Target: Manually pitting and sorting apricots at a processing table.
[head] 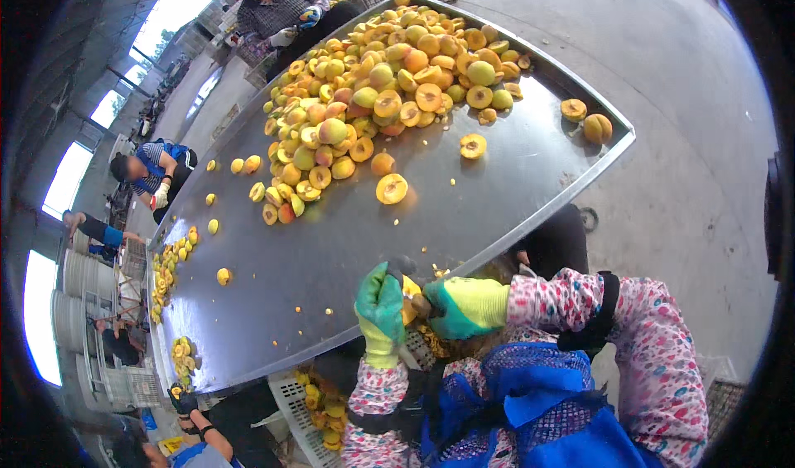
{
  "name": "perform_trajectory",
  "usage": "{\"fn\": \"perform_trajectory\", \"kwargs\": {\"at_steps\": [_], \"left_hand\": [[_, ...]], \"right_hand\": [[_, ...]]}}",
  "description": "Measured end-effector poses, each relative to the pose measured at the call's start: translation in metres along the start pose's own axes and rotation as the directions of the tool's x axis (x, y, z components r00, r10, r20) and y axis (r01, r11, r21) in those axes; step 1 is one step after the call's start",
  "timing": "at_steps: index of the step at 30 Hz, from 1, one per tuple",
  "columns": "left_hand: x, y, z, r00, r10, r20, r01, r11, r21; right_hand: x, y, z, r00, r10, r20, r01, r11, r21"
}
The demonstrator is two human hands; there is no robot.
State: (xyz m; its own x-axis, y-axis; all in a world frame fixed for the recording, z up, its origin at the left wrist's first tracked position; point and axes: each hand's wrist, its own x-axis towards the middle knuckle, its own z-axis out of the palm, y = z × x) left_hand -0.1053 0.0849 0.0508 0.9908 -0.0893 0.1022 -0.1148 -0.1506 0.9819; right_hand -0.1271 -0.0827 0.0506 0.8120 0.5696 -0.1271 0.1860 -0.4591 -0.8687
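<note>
Both my hands wear green-and-yellow gloves and meet over the near edge of a metal table. My left hand is closed around a piece of yellow peach, its fingers pointing up. From the right, my right hand comes up against the same piece with curled fingers. A brownish tip shows between the right hand and the peach; whether it is a soiled glove finger or a held thing is unclear. Below the hands, a crate with yellow peach pieces is partly hidden by my arms.
A large heap of halved peaches covers the far part of the metal table, which has a raised rim. Smaller clusters lie along its left edge. A white plastic crate holds cut fruit. Several other people work around the table.
</note>
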Motion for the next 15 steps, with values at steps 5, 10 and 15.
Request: {"fn": "perform_trajectory", "kwargs": {"at_steps": [5,10,15], "left_hand": [[-0.005,0.0,-0.017,0.952,-0.243,0.186,0.249,0.968,-0.007],[-0.025,-0.013,0.002,0.988,-0.147,0.039,0.152,0.965,-0.212],[-0.026,-0.047,-0.009,0.926,0.239,0.291,-0.34,0.865,0.37]], "right_hand": [[-0.002,0.015,0.008,0.994,-0.075,0.08,0.081,0.994,-0.077],[-0.012,0.002,0.002,0.959,0.096,0.267,-0.232,0.807,0.543],[-0.024,0.016,0.014,0.992,-0.086,0.091,0.098,0.985,-0.138]]}}
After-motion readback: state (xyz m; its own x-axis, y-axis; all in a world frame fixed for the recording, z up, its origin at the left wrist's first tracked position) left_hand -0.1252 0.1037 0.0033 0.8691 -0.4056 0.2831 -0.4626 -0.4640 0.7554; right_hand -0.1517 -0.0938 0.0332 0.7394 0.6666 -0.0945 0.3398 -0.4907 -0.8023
